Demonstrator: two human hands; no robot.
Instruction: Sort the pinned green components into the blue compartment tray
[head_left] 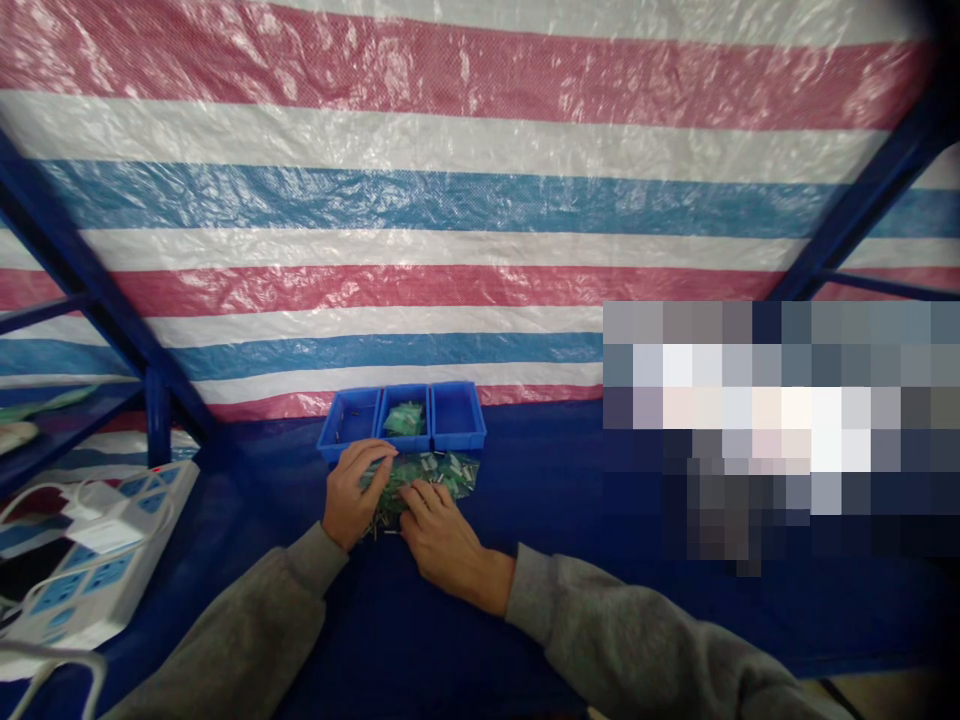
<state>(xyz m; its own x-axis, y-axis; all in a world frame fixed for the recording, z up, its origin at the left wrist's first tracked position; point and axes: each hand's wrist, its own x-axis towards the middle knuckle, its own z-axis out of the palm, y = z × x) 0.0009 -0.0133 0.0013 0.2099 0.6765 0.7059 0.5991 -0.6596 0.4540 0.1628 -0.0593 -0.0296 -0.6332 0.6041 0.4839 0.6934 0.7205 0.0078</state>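
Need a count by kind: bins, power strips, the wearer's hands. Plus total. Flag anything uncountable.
Blue bins: 3
Power strip: 1
Hands: 2
Total: 6
Not counted: small parts by the hands, too small and overlapping to tell apart.

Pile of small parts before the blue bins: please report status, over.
Left hand at left of pile; right hand on it; both grips unclear. Pile partly hidden by hands. Blue bins close behind.
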